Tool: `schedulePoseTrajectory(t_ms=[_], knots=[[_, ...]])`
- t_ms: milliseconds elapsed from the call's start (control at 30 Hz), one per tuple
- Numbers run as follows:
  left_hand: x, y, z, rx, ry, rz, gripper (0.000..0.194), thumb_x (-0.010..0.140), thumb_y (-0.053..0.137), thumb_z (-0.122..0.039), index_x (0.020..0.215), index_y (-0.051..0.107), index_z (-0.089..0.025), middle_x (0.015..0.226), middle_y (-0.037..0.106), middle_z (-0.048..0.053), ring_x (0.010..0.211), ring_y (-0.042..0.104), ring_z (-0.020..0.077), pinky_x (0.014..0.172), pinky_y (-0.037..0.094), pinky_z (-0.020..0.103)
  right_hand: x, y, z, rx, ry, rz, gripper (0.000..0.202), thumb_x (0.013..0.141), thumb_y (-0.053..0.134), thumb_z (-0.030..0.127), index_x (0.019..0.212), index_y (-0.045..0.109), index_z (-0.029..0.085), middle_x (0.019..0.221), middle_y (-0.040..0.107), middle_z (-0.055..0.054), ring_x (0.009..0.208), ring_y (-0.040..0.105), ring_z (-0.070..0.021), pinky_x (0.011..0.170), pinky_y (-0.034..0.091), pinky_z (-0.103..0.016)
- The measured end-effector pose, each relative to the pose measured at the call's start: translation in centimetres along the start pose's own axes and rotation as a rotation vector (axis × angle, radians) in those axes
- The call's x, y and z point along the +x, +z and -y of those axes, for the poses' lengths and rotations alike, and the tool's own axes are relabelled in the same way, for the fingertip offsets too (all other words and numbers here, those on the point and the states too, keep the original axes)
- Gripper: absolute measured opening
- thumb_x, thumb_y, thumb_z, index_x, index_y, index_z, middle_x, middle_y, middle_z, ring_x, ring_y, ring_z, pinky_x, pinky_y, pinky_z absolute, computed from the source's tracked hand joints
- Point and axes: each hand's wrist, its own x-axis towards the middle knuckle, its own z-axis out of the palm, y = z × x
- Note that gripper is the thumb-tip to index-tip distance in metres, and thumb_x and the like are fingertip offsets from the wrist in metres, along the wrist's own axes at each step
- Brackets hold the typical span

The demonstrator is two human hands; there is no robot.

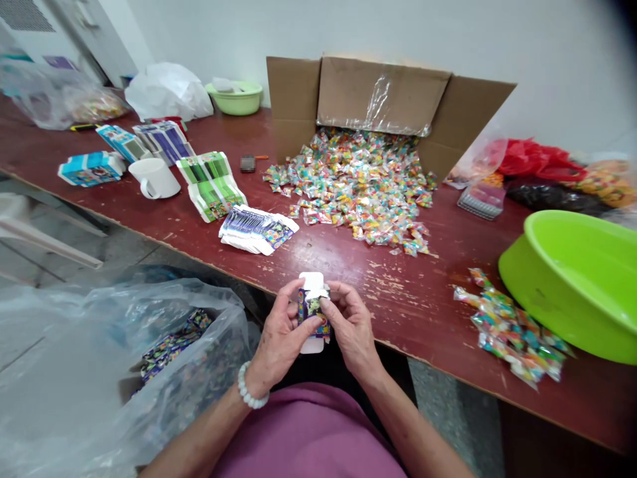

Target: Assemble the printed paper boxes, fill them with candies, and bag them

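Observation:
Between my two hands, just off the table's front edge, is a small dark printed candy box (314, 309) with white flaps showing at its top and bottom. My left hand (286, 325) grips its left side, thumb across the front. On the other side, my right hand (348, 325) holds the box with its thumb near the upper flap. Flat purple box blanks (257, 229) lie fanned out on the table beyond my left hand. A large heap of wrapped candies (363, 186) spills from an open cardboard carton (383, 93) farther back.
Green box blanks (212, 182), a white mug (155, 178) and blue boxes (92, 168) stand at the left. A clear plastic bag (199, 358) with dark boxes hangs low left. On the right, a green basin (572, 285) stands beside loose candies (517, 328).

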Motion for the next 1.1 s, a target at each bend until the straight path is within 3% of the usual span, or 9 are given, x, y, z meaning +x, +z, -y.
schedulePoseTrajectory(t_ms=[167,300,367,500,567,633,733,900,1100], knots=[[0.0,-0.9,0.6,0.006,-0.052,0.058,0.05,0.08,0.073,-0.034,0.123,0.05,-0.024,0.091,0.069,0.002,0.073,0.064,0.014,0.066,0.054,0.024,0.8,-1.3,0.4,-0.083,0.073,0.033,0.025,0.083,0.07,0.043,0.086,0.069,0.018,0.08,0.068,-0.001,0.073,0.06,-0.0149,0.071,0.049,-0.027],[-0.1,-1.3,0.6,0.101,-0.062,0.043,0.042,0.082,0.07,-0.04,0.118,0.055,-0.024,0.082,0.066,0.0,0.067,0.06,0.0131,0.06,0.05,0.021,1.8,-2.1,0.8,-0.056,0.208,0.106,0.029,0.072,0.08,0.043,0.074,0.068,0.016,0.071,0.067,0.0,0.065,0.058,-0.0135,0.067,0.048,-0.028],[-0.1,-1.3,0.3,0.163,-0.044,0.042,0.038,0.085,0.066,-0.043,0.116,0.057,-0.024,0.085,0.065,0.0,0.067,0.058,0.0127,0.06,0.049,0.021,2.1,-2.1,1.0,-0.004,0.24,0.113,0.031,0.066,0.083,0.041,0.078,0.068,0.017,0.073,0.067,0.0,0.065,0.059,-0.0131,0.066,0.048,-0.027],[0.0,-1.5,-0.2,0.297,0.021,0.025,0.027,0.091,0.058,-0.043,0.106,0.064,-0.021,0.093,0.065,0.001,0.077,0.058,0.0135,0.069,0.047,0.022,2.2,-1.8,1.2,0.054,0.201,0.133,0.051,0.064,0.086,0.033,0.108,0.063,0.022,0.074,0.065,0.004,0.068,0.061,-0.0123,0.068,0.049,-0.025],[0.0,-1.5,-0.1,0.332,0.061,0.002,0.025,0.092,0.058,-0.042,0.101,0.067,-0.02,0.096,0.066,0.002,0.087,0.059,0.0154,0.077,0.047,0.023,2.1,-1.8,1.4,0.04,0.202,0.199,0.046,0.067,0.084,0.034,0.107,0.065,0.021,0.075,0.067,0.003,0.071,0.063,-0.013,0.072,0.051,-0.026],[-0.1,-1.5,0.0,0.281,0.081,-0.024,0.024,0.09,0.06,-0.04,0.105,0.064,-0.021,0.1,0.066,0.003,0.09,0.061,0.0161,0.081,0.048,0.024,2.0,-1.8,1.6,0.023,0.219,0.258,0.034,0.069,0.082,0.037,0.095,0.068,0.018,0.079,0.07,0.0,0.072,0.064,-0.0142,0.074,0.052,-0.028],[-0.2,-1.4,0.1,0.019,-0.022,-0.025,0.036,0.088,0.065,-0.039,0.117,0.049,-0.026,0.097,0.066,0.001,0.075,0.064,0.0155,0.07,0.053,0.029,2.0,-1.9,1.8,0.024,0.216,0.263,0.031,0.07,0.081,0.039,0.088,0.067,0.019,0.08,0.07,-0.001,0.07,0.063,-0.0149,0.07,0.053,-0.029],[-0.2,-0.9,-0.8,-0.24,-0.278,0.093,0.039,0.088,0.063,-0.045,0.117,0.044,-0.027,0.088,0.065,0.0,0.059,0.067,0.018,0.056,0.055,0.033,1.8,-1.5,1.5,0.014,0.124,0.176,0.051,0.067,0.083,0.034,0.108,0.056,0.024,0.075,0.065,0.004,0.069,0.063,-0.0141,0.068,0.052,-0.027],[0.2,0.0,-0.8,-0.286,-0.374,-0.046,0.04,0.091,0.05,-0.054,0.103,0.057,-0.017,0.064,0.062,0.002,0.05,0.063,0.0168,0.046,0.049,0.025,0.8,-1.5,0.5,-0.285,-0.037,0.135,0.02,0.081,0.072,0.037,0.089,0.064,0.021,0.081,0.064,-0.001,0.069,0.058,-0.0139,0.064,0.048,-0.025]])
